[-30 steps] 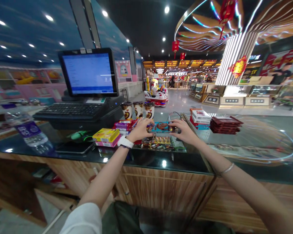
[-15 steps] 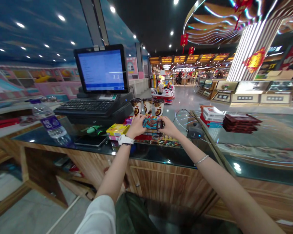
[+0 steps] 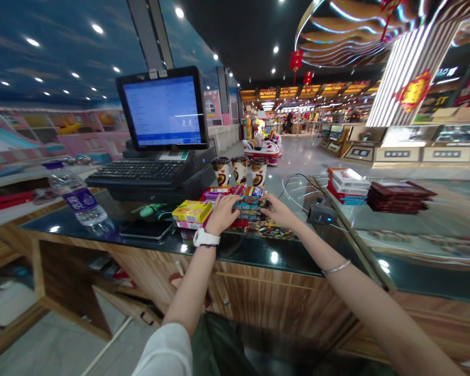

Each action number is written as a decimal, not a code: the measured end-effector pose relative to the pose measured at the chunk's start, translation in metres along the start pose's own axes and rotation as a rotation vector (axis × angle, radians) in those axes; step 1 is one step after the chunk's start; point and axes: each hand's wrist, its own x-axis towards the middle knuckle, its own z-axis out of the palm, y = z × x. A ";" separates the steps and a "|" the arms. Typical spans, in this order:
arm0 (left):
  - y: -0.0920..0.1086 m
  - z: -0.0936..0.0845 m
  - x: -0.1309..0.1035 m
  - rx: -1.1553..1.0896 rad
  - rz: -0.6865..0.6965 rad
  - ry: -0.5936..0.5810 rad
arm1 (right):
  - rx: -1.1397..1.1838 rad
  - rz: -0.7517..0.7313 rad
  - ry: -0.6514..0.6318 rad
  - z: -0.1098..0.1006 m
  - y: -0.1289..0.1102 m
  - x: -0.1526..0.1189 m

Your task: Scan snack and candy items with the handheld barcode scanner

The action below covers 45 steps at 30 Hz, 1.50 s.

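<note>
head camera | worn on head, looking forward and down | hands and counter near, hall floor far

The bottle is standing near the left end of the counter, with the tablet lying to its right. Behind the tablet, the keyboard is sitting before the screen. The boxes are lying right of the tablet, one on another. Farther right, the bars are lying stacked, the left hand and right hand flanking them. The three cups are standing in a row behind the bars. The scanner is resting right of the right hand; beyond it to the right, the cartons are lying left of the packets. Past the counter, the ride is standing behind the cups, the pillar rising far to its right.
</note>
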 end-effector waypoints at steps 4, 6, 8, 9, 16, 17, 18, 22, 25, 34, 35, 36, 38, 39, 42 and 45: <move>-0.001 -0.001 -0.002 0.007 -0.021 0.037 | -0.149 -0.032 -0.002 0.002 -0.007 -0.003; -0.001 -0.001 -0.002 0.010 -0.035 0.041 | -0.231 -0.023 0.002 0.002 -0.010 -0.005; -0.001 -0.001 -0.003 0.008 -0.039 0.038 | -0.292 -0.023 0.000 0.001 -0.013 -0.008; -0.001 -0.001 -0.003 0.004 -0.037 0.036 | -0.311 -0.026 0.000 0.001 -0.014 -0.009; -0.003 0.002 -0.003 -0.009 -0.046 0.021 | -0.358 -0.005 -0.001 0.000 -0.019 -0.013; -0.003 0.002 -0.003 -0.009 -0.044 0.024 | -0.360 -0.004 -0.005 0.000 -0.019 -0.013; -0.004 0.003 -0.003 -0.009 -0.040 0.029 | -0.360 -0.005 -0.007 0.000 -0.020 -0.013; -0.004 0.003 -0.002 -0.020 -0.003 0.040 | -0.352 0.004 -0.009 -0.001 -0.022 -0.012; 0.000 0.002 -0.001 -0.027 0.007 0.032 | -0.337 0.019 -0.004 -0.003 -0.025 -0.010; 0.055 0.004 0.007 -0.006 0.042 0.012 | -0.469 0.007 -0.014 -0.054 -0.021 -0.027; 0.065 0.006 0.009 -0.008 0.061 0.002 | -0.490 0.002 -0.010 -0.063 -0.017 -0.033; 0.077 0.008 0.012 -0.014 0.084 -0.001 | -0.510 -0.004 -0.001 -0.073 -0.013 -0.040; 0.101 0.014 0.018 -0.030 0.159 -0.029 | -0.544 -0.014 0.032 -0.092 -0.001 -0.057; 0.113 0.018 0.021 -0.037 0.194 -0.043 | -0.559 -0.020 0.053 -0.102 0.005 -0.066; 0.152 0.032 0.031 -0.054 0.297 -0.088 | -0.592 -0.040 0.124 -0.130 0.026 -0.096; 0.189 0.049 0.041 -0.085 0.414 -0.100 | -0.634 -0.038 0.202 -0.158 0.048 -0.127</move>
